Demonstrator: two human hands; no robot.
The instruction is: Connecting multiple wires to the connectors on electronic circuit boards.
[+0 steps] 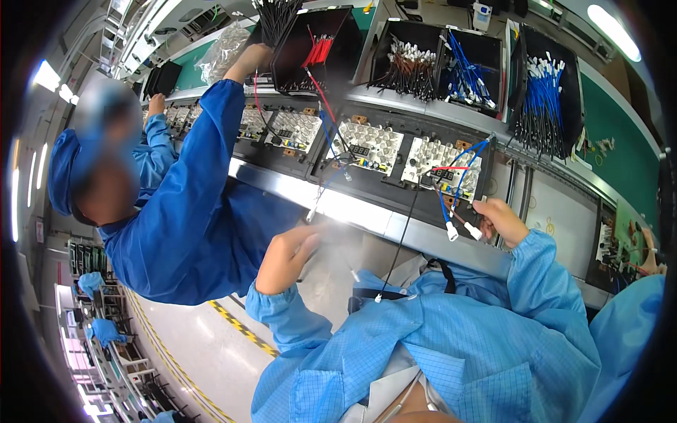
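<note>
My left hand (288, 257) is raised in front of the metal rail, its fingers drawn together and slightly blurred. At its fingertips is the white-tipped end of a thin blue wire (321, 194), which slants down from a circuit board (365, 148). My right hand (502, 222) rests at the near right corner of a black fixture, fingers apart and touching its edge. Beside those fingers hang a white connector (473, 230) on a brown wire and another white connector (451, 231) on blue wire. Both come from the right-hand board (441, 166), which carries a small digit display. A black wire (402, 247) trails toward my jacket.
Black bins hold brown wires (412, 67), blue wires (469, 74), more blue wires (541, 92) and red wires (319, 49). At left, a co-worker in dark blue (183, 218) reaches toward dark wires. A metal rail (352, 211) edges the line. Another person's sleeve (631, 331) shows at right.
</note>
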